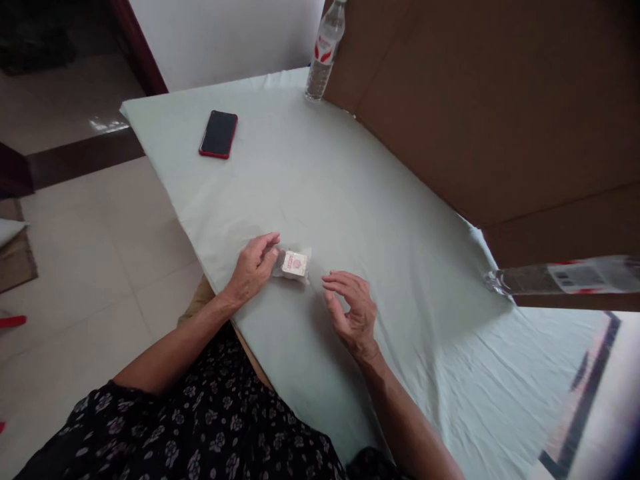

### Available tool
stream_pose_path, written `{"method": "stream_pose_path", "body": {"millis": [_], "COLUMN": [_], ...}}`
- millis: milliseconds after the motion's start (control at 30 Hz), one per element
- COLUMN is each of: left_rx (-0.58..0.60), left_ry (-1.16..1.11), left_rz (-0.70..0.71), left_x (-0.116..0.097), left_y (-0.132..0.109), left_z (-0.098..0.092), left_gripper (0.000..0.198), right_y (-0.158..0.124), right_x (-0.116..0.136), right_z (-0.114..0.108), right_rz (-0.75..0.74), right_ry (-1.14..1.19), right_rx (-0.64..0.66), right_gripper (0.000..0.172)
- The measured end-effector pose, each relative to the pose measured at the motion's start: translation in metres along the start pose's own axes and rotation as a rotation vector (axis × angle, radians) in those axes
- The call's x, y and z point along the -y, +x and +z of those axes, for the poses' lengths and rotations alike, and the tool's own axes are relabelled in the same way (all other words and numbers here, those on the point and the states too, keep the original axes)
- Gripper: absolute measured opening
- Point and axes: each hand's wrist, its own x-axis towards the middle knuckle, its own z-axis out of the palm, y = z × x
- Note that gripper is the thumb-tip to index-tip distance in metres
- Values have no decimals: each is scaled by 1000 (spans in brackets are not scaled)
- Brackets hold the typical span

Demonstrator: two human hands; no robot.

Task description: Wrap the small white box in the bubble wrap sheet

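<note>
A small clear plastic packet with a white, red-printed label lies on the pale green cloth near the table's front edge. Beside its left end is my left hand, fingers stretched out and slightly curved; whether the fingertips touch the packet I cannot tell. To the right of the packet, with a gap between, my right hand hovers with thumb and fingers apart and nothing in them. What exactly the packet contains is too small to make out.
A dark phone in a red case lies at the back left. Against a large brown cardboard panel stand a clear water bottle at the back and another bottle at the right. The green cloth covers the table.
</note>
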Motion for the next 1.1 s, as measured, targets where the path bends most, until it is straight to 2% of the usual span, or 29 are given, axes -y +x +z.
{"method": "stream_pose_path", "body": {"millis": [67, 100, 200, 300, 433, 500, 600, 700, 867, 1033, 1100], "left_rx": [-29, -36, -36, -2, 50, 74, 98, 84, 67, 44, 28], "left_ry": [64, 82, 95, 74, 5, -16, -25, -20, -35, -92, -92], "left_rz": [27, 34, 36, 34, 7, 9, 57, 109, 127, 129, 136], "left_x": [1, 1, 1, -2, -5, -3, 4, 12, 15, 14, 15], "left_y": [-3, -4, -6, -8, -10, -12, -13, -14, -14, -14, -14], "left_z": [-5, -7, -7, -4, 1, 3, 6, 10, 12, 11, 11], "left_gripper": [35, 34, 36, 41, 54, 59, 58, 53, 52, 53, 52], "right_y": [0, 2, 11, 26, 44, 47, 44, 38, 32, 28, 29], "right_x": [-14, -22, -43, -54, -54, -51, -48, -47, -45, -45, -48], "right_z": [2, 4, 14, 24, 35, 40, 46, 50, 52, 53, 54], "right_rz": [110, 168, 266, 244, 173, 144, 129, 154, 166, 176, 201], "right_ry": [37, 57, 128, 197, 241, 236, 218, 224, 189, 149, 144], "right_rx": [7, 36, 153, 281, 408, 424, 370, 291, 261, 97, 81], "right_gripper": [15, 21, 63, 101, 117, 116, 102, 89, 74, 69, 69]}}
